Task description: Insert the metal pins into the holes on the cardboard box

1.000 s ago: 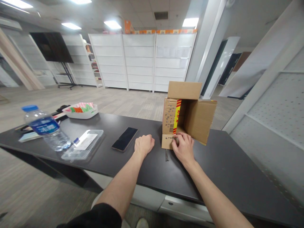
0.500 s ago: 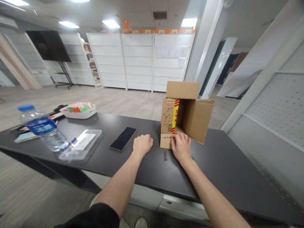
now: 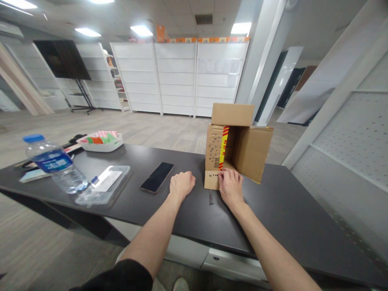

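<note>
A cardboard box (image 3: 214, 151) stands on the dark table with its open side and flaps towards me. Small holes and grey screw or nail heads dot its left panel, beside a strip of yellow and red tape (image 3: 223, 147). At its lower front flap (image 3: 211, 180), which has a row of small holes, my right hand (image 3: 232, 186) is closed with fingertips together; what they pinch is hidden. A few thin metal screws or nails (image 3: 211, 197) lie just in front of the flap. My left hand (image 3: 182, 186) rests on the table as a fist, between phone and box, its inside hidden.
A black phone (image 3: 157, 177) lies left of my left hand. Further left are a clear plastic case (image 3: 104, 186), a water bottle (image 3: 56, 161) with a blue cap, and a white tray (image 3: 104, 146) of colourful packets. The table's front edge runs below my forearms.
</note>
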Motion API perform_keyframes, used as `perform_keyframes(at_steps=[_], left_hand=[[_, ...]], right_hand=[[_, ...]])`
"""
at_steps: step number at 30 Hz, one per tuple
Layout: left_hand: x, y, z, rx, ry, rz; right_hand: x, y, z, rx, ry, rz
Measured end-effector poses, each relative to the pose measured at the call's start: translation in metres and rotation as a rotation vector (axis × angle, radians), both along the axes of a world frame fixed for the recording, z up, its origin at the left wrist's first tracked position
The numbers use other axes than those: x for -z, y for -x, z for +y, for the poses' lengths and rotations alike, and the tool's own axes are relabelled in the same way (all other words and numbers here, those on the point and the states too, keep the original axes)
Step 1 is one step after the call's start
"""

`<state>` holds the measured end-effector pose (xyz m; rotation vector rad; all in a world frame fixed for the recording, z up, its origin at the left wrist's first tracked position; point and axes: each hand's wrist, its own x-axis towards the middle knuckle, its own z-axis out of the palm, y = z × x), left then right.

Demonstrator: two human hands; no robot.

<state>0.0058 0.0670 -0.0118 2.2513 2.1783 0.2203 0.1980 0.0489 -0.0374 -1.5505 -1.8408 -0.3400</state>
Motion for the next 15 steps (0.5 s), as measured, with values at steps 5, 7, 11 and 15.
perform_keyframes(at_steps=[5, 7, 11, 15], left_hand=[[-0.0028, -0.0009, -0.0014, -0.018, 0.029, -0.002], [-0.0026, -0.0007, -0.0014, -0.017, 0.031, -0.006], [-0.0002, 0.0007, -0.0001, -0.008, 0.011, -0.001], [0.0018, 0.0015, 0.001, -0.006, 0.009, -0.003]], right_hand=[[0.0002, 0.0008, -0.0018, -0.01, -0.017, 0.015], [0.0005, 0.0007, -0.0023, -0.022, -0.023, 0.023], [0.0011, 0.0003, -0.0033, -0.044, -0.02, 0.033], [0.0007, 0.0002, -0.0051, -0.053, -0.009, 0.018]])
